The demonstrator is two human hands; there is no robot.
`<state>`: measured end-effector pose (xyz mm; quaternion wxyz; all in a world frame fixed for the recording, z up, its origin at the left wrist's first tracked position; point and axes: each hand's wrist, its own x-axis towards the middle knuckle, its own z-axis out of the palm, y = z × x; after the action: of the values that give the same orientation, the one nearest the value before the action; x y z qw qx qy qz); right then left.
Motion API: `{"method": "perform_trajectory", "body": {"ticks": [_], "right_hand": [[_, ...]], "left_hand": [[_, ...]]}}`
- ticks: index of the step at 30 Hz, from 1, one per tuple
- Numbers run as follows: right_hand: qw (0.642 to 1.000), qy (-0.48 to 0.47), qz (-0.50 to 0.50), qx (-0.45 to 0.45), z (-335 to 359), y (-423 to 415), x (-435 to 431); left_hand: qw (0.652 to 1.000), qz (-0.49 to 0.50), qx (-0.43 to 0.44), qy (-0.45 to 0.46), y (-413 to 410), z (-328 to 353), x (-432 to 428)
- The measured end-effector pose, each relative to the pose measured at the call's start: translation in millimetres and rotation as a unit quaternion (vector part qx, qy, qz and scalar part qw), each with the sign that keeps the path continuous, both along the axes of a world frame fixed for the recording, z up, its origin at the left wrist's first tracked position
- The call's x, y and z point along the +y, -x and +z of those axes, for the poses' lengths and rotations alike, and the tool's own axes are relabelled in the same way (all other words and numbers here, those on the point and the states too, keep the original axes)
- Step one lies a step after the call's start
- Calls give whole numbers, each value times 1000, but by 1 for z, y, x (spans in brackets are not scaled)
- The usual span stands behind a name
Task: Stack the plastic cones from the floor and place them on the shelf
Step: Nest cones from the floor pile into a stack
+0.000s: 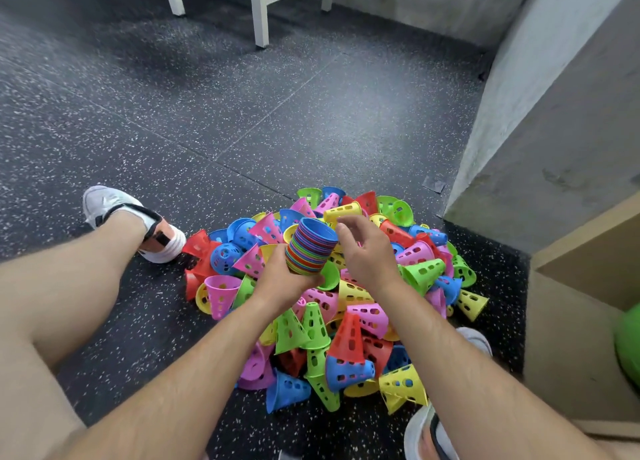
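Note:
A big pile of loose plastic cones (pixel 346 321) in pink, green, blue, red and yellow lies on the dark speckled floor in front of me. My left hand (pixel 287 279) grips a tall nested stack of cones (pixel 310 246) from below, its blue open rim tilted away from me. Just right of the stack's top hovers my right hand (pixel 367 252), fingers apart and holding nothing. The wooden shelf (pixel 588 252) stands at the right edge, its lower compartment open toward me.
My left leg and white shoe (pixel 128 217) stretch out left of the pile; my right shoe (pixel 426 432) sits at the bottom. A grey wall corner (pixel 540 130) rises behind the pile. A white bench frame (pixel 259 9) stands far back. Something green (pixel 628 345) sits in the shelf.

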<state>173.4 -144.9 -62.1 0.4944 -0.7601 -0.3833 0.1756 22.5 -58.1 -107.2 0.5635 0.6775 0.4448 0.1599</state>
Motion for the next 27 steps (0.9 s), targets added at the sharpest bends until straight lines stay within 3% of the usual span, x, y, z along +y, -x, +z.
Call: {"method": "perform_trajectory", "body": {"ticks": [4, 13, 20, 27], "right_hand": [[991, 83, -68, -78, -17, -28, 18], [944, 285, -121, -112, -48, -85, 59], [940, 312, -127, -59, -54, -77, 77], [965, 222, -137, -7, -49, -61, 37]], "left_hand": [[1000, -11, 0, 10, -6, -3, 1], [1000, -7, 1, 7, -10, -5, -3], [1000, -1, -1, 14, -9, -1, -2], [1000, -5, -4, 14, -5, 4, -3]]}}
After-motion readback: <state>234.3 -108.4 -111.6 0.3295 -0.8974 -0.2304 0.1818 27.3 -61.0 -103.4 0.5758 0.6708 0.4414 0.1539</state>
